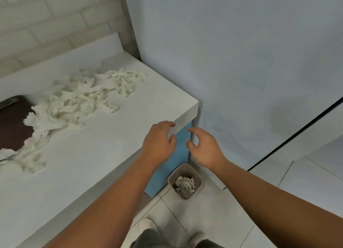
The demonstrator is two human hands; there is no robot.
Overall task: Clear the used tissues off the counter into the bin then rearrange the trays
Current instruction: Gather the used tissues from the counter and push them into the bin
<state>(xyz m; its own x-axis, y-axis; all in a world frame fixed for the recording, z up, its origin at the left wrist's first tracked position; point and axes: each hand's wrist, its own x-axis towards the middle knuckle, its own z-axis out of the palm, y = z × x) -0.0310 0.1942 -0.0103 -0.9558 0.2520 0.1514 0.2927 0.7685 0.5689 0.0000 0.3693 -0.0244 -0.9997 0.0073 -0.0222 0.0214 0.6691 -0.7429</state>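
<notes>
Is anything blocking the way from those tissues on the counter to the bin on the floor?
Nothing visible does. The tissues lie loose on the counter, and the open-topped bin stands on the floor just below the counter's corner. The left hand and right hand hang empty near that corner.

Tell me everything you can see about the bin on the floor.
The bin is small, beige and plastic-looking, with a rounded-square open top and no lid in view. It stands upright on the tiled floor, close beside the blue cabinet side below the counter's corner. Crumpled white tissues lie inside, below the rim. The left hand and right hand are higher up, empty, not touching it.
</notes>
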